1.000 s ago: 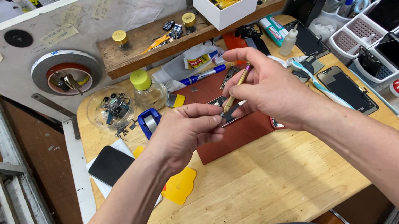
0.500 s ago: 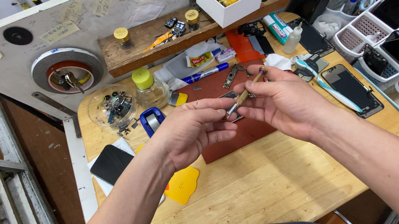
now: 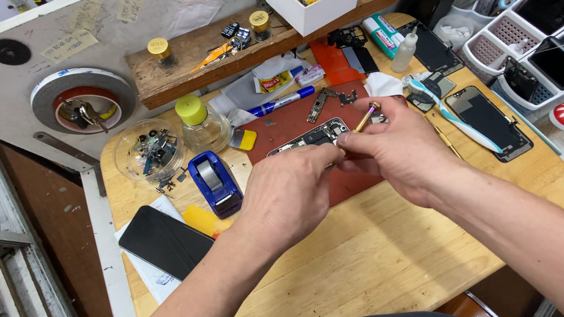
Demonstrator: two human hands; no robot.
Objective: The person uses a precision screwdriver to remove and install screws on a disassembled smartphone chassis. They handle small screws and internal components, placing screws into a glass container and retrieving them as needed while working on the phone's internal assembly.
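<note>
Bare wood table (image 3: 386,269); matt red mat (image 3: 292,124); glossy black phone (image 3: 165,241).

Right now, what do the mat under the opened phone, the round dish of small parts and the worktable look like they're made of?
Mat: probably rubber or silicone; dull red-brown, lying flat, no glare.
Round dish: clear plastic or glass, I can't tell which; the small parts show through its wall and the rim glints.
Worktable: wood, with pale boards, visible grain and seams, and a light sheen.

Both hands (image 3: 343,172) (screwdriver (image 3: 367,117) included) lowered toward the opened phone (image 3: 308,136).
</note>
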